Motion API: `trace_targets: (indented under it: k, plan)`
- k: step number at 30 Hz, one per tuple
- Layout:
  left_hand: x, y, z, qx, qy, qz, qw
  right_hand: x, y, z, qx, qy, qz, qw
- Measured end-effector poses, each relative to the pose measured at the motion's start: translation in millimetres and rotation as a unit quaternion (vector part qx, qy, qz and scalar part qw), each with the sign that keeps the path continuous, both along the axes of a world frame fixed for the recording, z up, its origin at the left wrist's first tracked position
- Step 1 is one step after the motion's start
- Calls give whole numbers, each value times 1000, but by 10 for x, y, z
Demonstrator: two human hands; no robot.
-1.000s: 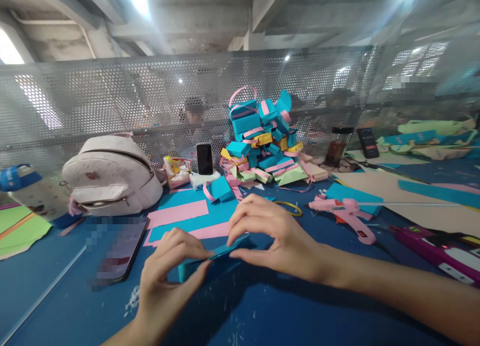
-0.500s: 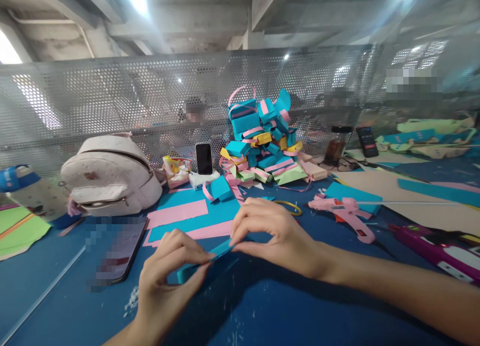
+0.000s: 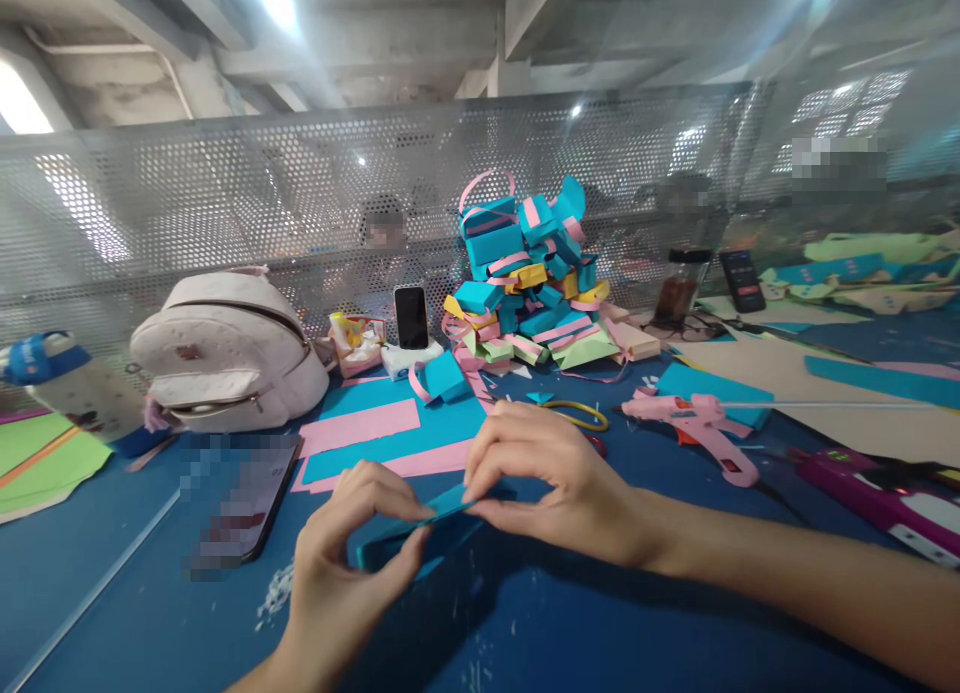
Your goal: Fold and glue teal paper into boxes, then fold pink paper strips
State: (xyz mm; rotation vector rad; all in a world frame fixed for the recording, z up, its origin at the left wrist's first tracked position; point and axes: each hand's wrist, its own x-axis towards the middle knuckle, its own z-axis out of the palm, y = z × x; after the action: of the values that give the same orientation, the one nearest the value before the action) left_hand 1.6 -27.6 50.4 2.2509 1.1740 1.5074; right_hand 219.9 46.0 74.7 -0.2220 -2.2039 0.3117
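Observation:
A folded piece of blue paper is held low over the table between my two hands. The thumb and fingers of my left hand pinch its left part along the upper edge. My right hand pinches the same edge farther right, between thumb and fingertips. Part of the blue paper is hidden behind my fingers. Just beyond my hands lie blue sheets and pink paper strips. A small blue paper box with a pink loop rests on the sheets.
A pink glue gun lies to the right, near a purple-and-white device. A phone and a pale backpack are at left. Behind stands a heap of colored paper boxes against a perforated metal screen.
The blue paper has tilted and spread, so more of its surface shows below my fingers. Both hands keep their pinch, and the view has shifted slightly.

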Motion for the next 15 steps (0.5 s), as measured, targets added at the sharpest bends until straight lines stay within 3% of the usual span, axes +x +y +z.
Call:
trace_targets:
  k: [15]
  plan:
    - [12,-3,-25,-11,-9,-9,1000,-18,-33,-9,19,-13,1,1000]
